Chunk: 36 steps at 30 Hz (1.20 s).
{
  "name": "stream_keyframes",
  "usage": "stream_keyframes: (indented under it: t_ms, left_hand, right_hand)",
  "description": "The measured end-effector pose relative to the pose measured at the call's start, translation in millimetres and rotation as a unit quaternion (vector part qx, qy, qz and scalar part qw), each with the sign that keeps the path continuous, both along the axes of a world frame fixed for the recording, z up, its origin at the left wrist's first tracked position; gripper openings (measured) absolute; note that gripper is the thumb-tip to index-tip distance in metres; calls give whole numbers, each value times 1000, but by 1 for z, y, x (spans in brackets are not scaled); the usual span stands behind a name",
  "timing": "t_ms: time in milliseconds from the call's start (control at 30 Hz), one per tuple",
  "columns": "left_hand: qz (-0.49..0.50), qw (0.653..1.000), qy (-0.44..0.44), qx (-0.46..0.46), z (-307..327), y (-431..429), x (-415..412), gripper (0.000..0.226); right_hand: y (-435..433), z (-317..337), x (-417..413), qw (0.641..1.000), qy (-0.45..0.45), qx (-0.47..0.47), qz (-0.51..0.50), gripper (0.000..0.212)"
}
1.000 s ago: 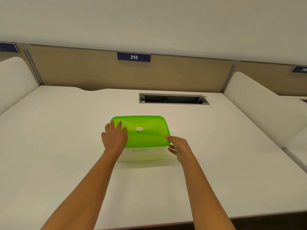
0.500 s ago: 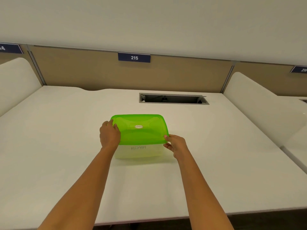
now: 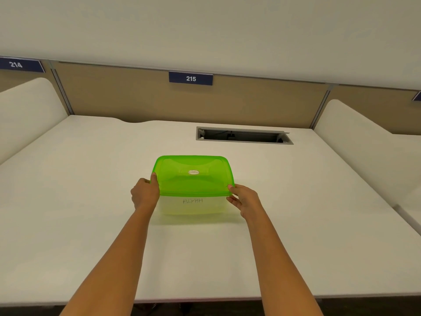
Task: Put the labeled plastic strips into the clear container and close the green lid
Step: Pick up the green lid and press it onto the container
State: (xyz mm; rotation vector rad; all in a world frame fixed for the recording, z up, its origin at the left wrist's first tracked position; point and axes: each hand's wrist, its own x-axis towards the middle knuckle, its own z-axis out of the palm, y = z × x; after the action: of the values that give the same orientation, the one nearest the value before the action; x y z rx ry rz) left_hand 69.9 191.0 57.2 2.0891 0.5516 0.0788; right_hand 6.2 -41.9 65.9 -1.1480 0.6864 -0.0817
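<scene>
A clear container (image 3: 192, 206) stands on the white desk (image 3: 91, 201) in the middle of the view, with handwritten letters on its near wall. The green lid (image 3: 193, 176) lies flat on top of it and bears a small oval sticker. My left hand (image 3: 144, 195) grips the lid's near left corner, thumb on top of the rim. My right hand (image 3: 245, 200) holds the near right corner the same way. No plastic strips show; the contents are hidden by the lid and the cloudy wall.
A rectangular cable slot (image 3: 243, 136) is cut into the desk behind the container. Beige partition panels with number plates 214 (image 3: 16, 64) and 215 (image 3: 191, 78) stand at the back. White rounded side dividers (image 3: 364, 142) border the desk left and right.
My left hand slid from the top of the lid out to its left corner. My right hand stayed at the right corner. The view shifted slightly.
</scene>
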Motion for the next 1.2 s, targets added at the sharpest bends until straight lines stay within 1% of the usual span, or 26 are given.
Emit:
stream_keyframes:
  t_ms: [300,567,800,900,1067,1200]
  left_hand:
    - [4,999,-9,-38,-1,0,2,50]
    - [30,997,-47,-62,-5,-4,0,34]
    - [38,994,-67,-72,-8,-6,-3,38]
    - [34,996,-65,-58,-8,-6,-4,44]
    - [-14,999,-37,33,-2,-2,1,44]
    - [-22,1000,-2,19,7,-1,13,42]
  right_hand:
    - [-2,1,1,1000,5,8,14,35]
    - [-2,0,3,1000,12,-4,18,36]
    - [-1,1,0,1000,6,-18,19,40]
    - [-1,1,-3,999,4,-28,24,43]
    - [-3,1,0,997,11,-51,52,43]
    - [-7,10,8,989,66,-97,89,39]
